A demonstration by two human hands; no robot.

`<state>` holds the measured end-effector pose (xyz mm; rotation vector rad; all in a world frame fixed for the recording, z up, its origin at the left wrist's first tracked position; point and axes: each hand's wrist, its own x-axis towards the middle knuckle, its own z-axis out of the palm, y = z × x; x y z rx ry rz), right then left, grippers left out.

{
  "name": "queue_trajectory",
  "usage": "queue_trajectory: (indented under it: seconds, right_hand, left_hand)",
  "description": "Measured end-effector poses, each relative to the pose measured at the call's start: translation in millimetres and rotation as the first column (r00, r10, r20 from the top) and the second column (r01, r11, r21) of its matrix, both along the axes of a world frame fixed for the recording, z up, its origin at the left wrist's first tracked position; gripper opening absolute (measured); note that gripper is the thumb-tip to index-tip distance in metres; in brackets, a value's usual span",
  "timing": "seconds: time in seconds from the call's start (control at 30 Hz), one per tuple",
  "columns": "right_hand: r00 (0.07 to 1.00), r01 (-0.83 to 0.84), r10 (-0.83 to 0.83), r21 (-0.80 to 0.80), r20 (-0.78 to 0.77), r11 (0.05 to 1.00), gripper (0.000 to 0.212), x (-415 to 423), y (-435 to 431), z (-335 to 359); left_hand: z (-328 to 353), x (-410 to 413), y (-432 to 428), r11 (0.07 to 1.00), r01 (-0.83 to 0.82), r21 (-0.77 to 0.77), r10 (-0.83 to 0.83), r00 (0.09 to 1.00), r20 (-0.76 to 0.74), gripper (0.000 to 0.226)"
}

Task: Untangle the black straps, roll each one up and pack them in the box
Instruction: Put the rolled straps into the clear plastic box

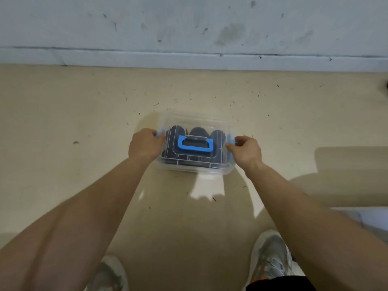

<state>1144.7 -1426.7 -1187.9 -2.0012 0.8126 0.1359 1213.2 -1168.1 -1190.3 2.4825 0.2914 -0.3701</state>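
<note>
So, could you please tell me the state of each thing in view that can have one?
box: on the floor, closed by its lid.
lid: lying on the box.
handle: folded flat on the lid.
black straps: rolled up, inside the box.
left latch: gripped by the left hand; whether snapped shut is unclear.
right latch: pinched by the right hand; likewise unclear.

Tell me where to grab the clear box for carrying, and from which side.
Probably the blue handle on the lid, from above: it lies flat, centred on the box, so hook under its near bar. Left hand and right hand hold its side clips.
</note>
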Motion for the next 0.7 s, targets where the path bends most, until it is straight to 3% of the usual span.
queue_trajectory:
  seconds: [0.23, 0.33, 0.4, 0.47, 0.53, 0.6, 0.7]
  right_hand:
    - [1.000, -0.007, 0.007, -0.003, 0.011, 1.000, 0.046, -9.9, 2.8, -10.6]
    - [1.000, 0.017, -0.017, 0.007, 0.007, 1.000, 0.045, -15.6, 3.2, -18.2]
    - [0.999, 0.051, -0.051, 0.013, -0.013, 0.999, 0.051, -16.5, 1.6, -22.0]
    - [0.993, 0.070, -0.064, 0.059, -0.100, 0.996, 0.071, -16.6, -0.4, -24.9]
    - [0.981, 0.100, -0.067, 0.180, -0.183, 0.979, 0.082, -16.7, -2.0, -25.5]
    - [0.980, 0.124, -0.079, 0.247, -0.184, 0.961, 0.070, -17.0, -2.1, -22.2]
    - [0.997, -0.001, 0.000, -0.008, -0.073, 1.000, 0.033, -15.2, 6.6, -18.3]
  left_hand:
    - [-11.2, 0.7, 13.4, 0.984, -0.084, -0.154, 0.064, 0.990, -0.129, 0.027]
    - [-12.7, -2.1, 17.7, 0.987, -0.081, -0.139, 0.060, 0.987, -0.149, 0.026]
    - [-14.5, -5.9, 17.5, 0.988, -0.104, -0.111, 0.088, 0.987, -0.134, 0.047]
    - [-17.2, -10.2, 15.3, 0.972, -0.196, -0.131, 0.170, 0.967, -0.189, 0.073]
    - [-18.3, -13.4, 12.5, 0.932, -0.299, -0.205, 0.238, 0.931, -0.275, 0.080]
    - [-19.6, -15.5, 11.9, 0.937, -0.283, -0.206, 0.230, 0.941, -0.247, 0.075]
    - [-19.8, -18.7, 7.9, 0.992, -0.123, -0.033, 0.123, 0.992, -0.023, 0.049]
